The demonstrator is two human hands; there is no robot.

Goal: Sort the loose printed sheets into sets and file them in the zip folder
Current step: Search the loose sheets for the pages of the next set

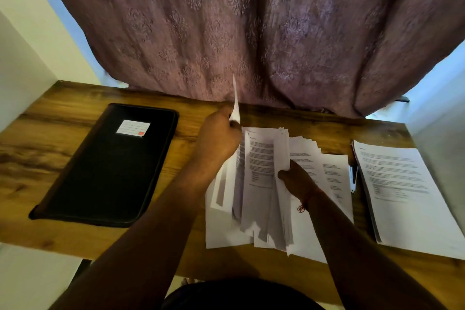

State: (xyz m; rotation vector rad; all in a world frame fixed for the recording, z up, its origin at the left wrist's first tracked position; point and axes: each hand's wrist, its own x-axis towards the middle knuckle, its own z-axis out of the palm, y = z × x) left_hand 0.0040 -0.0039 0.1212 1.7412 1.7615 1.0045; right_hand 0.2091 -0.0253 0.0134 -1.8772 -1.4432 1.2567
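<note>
Mauve curtain (251, 33) behind, wooden tabletop (63, 118) below; black zip folder (108, 166) lying shut at left, seemingly kept aside until sets are ready, one squared stack (402, 191) parked at right beside a pen (352, 178). Loose sheets (261, 184) fanned in the middle, white, printed, overlapping, probably spread for reading headings. Left hand (219, 133) pinching one sheet (236, 103) lifted edge-on; right hand (297, 178) gripping the fan's upper leaves.
</note>
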